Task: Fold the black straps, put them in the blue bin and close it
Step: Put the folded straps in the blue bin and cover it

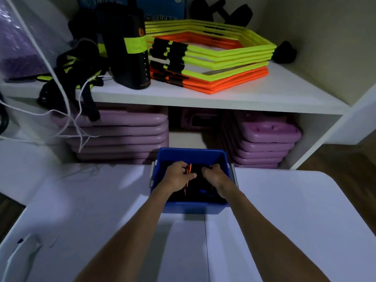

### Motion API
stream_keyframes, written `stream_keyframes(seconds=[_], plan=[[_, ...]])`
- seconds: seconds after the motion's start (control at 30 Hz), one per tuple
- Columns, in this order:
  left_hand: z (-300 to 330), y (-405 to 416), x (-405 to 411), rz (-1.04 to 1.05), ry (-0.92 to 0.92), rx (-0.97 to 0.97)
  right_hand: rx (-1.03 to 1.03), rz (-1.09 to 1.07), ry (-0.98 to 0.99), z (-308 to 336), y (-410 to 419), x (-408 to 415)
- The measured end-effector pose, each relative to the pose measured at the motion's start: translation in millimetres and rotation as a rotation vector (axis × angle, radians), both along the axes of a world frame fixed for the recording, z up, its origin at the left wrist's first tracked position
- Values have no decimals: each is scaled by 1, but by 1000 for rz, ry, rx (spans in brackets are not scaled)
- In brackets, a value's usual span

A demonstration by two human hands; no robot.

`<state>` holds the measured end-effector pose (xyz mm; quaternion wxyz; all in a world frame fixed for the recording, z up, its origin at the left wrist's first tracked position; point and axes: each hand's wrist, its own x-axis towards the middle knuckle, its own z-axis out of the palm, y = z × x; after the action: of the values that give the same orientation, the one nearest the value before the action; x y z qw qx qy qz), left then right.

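The blue bin (pixel 192 155) is sitting lidless on the white table (pixel 284 210) at twelve o'clock from the person, holding the black straps (pixel 196 178) with orange edging; no writing is showing on it; the left hand (pixel 178 176) and right hand (pixel 214 177) are both reaching down inside, fingers curling closed around the straps from nine and three o'clock.

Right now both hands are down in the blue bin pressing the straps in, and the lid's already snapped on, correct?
Not quite. Both the left hand and the right hand are inside the blue bin, on the black straps, but the bin is open: the head view shows no lid on it.
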<state>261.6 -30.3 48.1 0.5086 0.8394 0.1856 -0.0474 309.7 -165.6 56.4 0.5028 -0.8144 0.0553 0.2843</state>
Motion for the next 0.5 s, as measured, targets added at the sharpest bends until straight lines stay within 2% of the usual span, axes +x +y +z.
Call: stream_keyframes(seconds=[0.1, 0.2, 0.33, 0.4, 0.5], plan=[[-22, 0, 13, -93, 74, 119, -90, 39, 56, -21, 4, 10], [-29, -5, 18, -118, 21, 93, -41, 27, 19, -37, 3, 18], [-36, -7, 17, -37, -42, 38, 41, -3, 4, -42, -6, 22], [-44, -8, 11, -113, 48, 87, -69, 84, 76, -48, -7, 20], [-46, -17, 7, -290, 183, 290, -332, 301, 126, -53, -5, 15]])
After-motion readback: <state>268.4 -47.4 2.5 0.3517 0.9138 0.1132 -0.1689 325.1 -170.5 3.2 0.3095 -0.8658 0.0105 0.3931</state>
